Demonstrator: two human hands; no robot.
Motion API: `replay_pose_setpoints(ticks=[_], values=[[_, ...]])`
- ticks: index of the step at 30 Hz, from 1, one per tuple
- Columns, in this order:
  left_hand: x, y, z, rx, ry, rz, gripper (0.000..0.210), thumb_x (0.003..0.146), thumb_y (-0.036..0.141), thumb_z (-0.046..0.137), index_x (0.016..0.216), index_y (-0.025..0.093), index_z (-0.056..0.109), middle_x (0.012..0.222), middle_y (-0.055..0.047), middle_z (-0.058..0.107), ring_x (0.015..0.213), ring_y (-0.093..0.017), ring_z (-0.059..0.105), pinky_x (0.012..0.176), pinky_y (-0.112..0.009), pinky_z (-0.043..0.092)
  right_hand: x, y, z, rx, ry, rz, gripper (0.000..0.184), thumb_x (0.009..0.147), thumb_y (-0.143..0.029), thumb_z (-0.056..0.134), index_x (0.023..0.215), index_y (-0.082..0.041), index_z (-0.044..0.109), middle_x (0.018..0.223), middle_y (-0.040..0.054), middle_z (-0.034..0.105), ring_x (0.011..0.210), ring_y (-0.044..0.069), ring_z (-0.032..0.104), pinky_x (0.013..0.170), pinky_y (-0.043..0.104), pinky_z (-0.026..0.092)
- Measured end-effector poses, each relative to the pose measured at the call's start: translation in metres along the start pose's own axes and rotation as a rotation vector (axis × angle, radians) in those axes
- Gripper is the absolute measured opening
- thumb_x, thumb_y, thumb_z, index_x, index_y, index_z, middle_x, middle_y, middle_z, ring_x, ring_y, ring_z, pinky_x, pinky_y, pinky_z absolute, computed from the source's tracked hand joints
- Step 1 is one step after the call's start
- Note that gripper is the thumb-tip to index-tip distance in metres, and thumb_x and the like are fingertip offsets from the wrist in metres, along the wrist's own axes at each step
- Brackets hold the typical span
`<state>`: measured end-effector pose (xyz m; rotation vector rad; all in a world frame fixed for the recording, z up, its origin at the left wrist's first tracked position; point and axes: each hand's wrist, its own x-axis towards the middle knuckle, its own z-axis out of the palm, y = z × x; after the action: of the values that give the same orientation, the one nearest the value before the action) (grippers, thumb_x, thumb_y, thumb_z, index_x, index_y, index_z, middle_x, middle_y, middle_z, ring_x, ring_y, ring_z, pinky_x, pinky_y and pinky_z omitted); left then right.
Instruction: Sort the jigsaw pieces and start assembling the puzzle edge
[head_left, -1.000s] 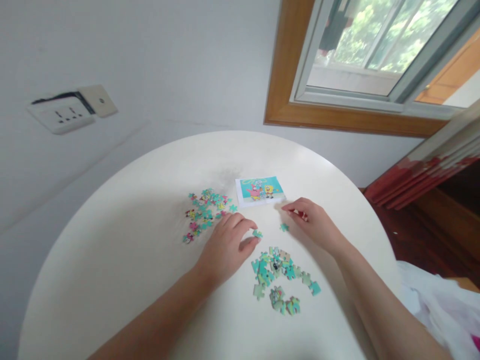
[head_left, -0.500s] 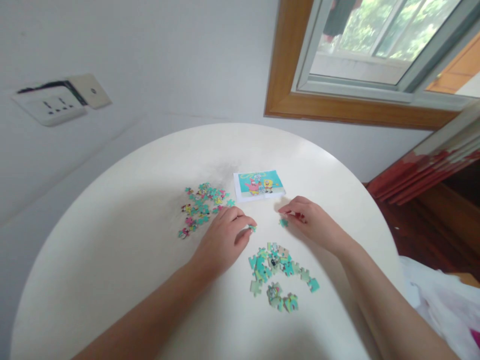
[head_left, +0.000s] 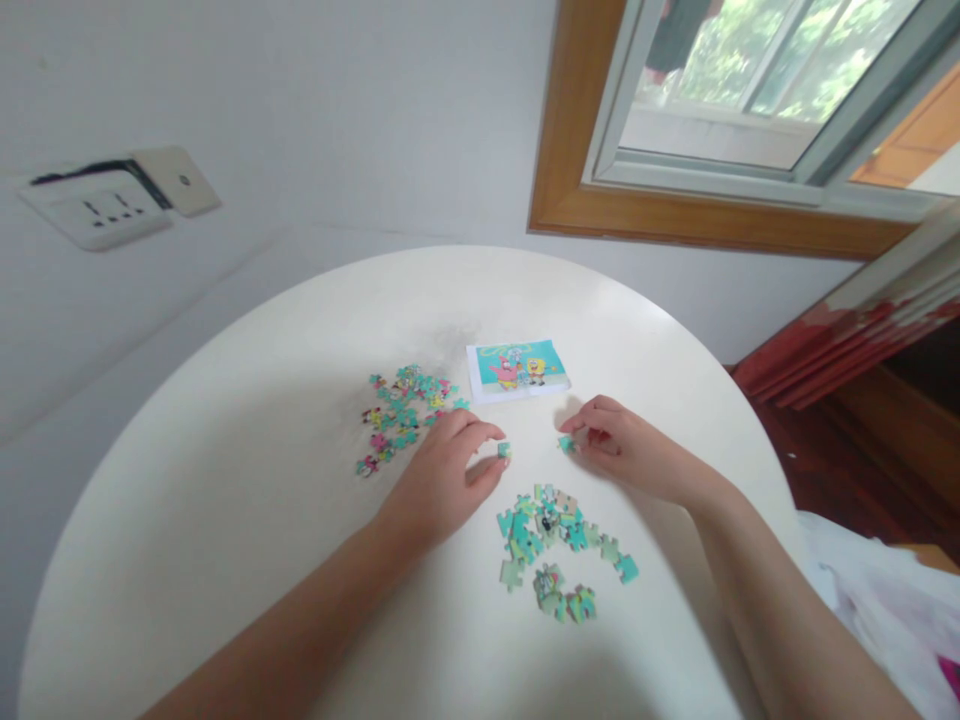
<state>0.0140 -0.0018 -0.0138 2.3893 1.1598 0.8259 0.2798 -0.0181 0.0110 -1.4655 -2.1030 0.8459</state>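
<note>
My left hand point(head_left: 442, 478) has a small teal puzzle piece point(head_left: 504, 450) between the tips of its thumb and index finger, just above or at the table. Across a short gap, my right hand point(head_left: 619, 447) pinches another teal puzzle piece point(head_left: 565, 443) at its fingertips. Nearer to me lies a partly joined group of green and teal puzzle pieces point(head_left: 525, 540), with a smaller cluster point(head_left: 551, 595) below it. A picture card point(head_left: 523, 368) of cartoon figures lies beyond both hands. Loose mixed puzzle pieces point(head_left: 405, 415) are scattered left of the card, partly behind my left hand.
The round white table point(head_left: 225, 480) stands against a pale wall. A socket point(head_left: 101, 208) is on the wall at left, and a wood-framed window point(head_left: 675, 215) at the upper right. Red and white curtains point(head_left: 832, 345) and white plastic bags point(head_left: 862, 590) are off the table's right side.
My left index finger has lifted and drawn back a little, showing more of its piece, which has turned and shifted slightly. My right hand has barely moved, and its piece shows slightly higher.
</note>
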Motion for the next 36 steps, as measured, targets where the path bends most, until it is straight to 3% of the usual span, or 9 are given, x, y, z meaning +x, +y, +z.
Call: replay_pose_setpoints(ticks=[9, 18, 30, 36], values=[[-0.0003, -0.0012, 0.0006, 0.055, -0.019, -0.004, 0.017, 0.085, 0.019, 0.06, 0.102, 0.02, 0.062, 0.099, -0.005, 0.055, 0.097, -0.022, 0.055, 0.091, -0.038, 0.047, -0.0024, 0.0038, -0.0015, 0.047, -0.003, 0.028, 0.023, 0.08, -0.02, 0.061, 0.103, -0.019, 0.067, 0.105, 0.0076, 0.055, 0.071, 0.012, 0.057, 0.069, 0.029, 0.053], [-0.0008, 0.0028, -0.0035, 0.175, -0.032, 0.018, 0.014, 0.087, 0.021, 0.056, 0.1, 0.019, 0.061, 0.097, -0.007, 0.055, 0.097, -0.025, 0.054, 0.09, -0.041, 0.046, 0.0022, 0.0033, 0.0024, 0.031, 0.037, 0.028, 0.019, 0.079, -0.015, 0.059, 0.095, -0.018, 0.069, 0.096, 0.0059, 0.056, 0.067, 0.012, 0.056, 0.064, 0.027, 0.05], [-0.0009, 0.0021, -0.0052, 0.214, -0.052, -0.013, 0.016, 0.087, 0.022, 0.055, 0.1, 0.016, 0.061, 0.098, -0.01, 0.057, 0.098, -0.029, 0.056, 0.09, -0.045, 0.047, 0.0048, 0.0053, 0.0034, 0.001, 0.063, 0.034, 0.016, 0.08, -0.016, 0.06, 0.093, -0.018, 0.069, 0.093, 0.0051, 0.057, 0.07, 0.012, 0.057, 0.066, 0.028, 0.049], [-0.0009, -0.0019, -0.0057, 0.178, -0.045, -0.026, 0.015, 0.088, 0.026, 0.055, 0.1, 0.018, 0.06, 0.098, -0.008, 0.057, 0.095, -0.026, 0.056, 0.087, -0.042, 0.047, 0.0041, 0.0053, 0.0008, -0.019, 0.052, 0.05, 0.016, 0.081, -0.017, 0.061, 0.095, -0.019, 0.069, 0.094, 0.004, 0.058, 0.068, 0.012, 0.056, 0.066, 0.027, 0.048]])
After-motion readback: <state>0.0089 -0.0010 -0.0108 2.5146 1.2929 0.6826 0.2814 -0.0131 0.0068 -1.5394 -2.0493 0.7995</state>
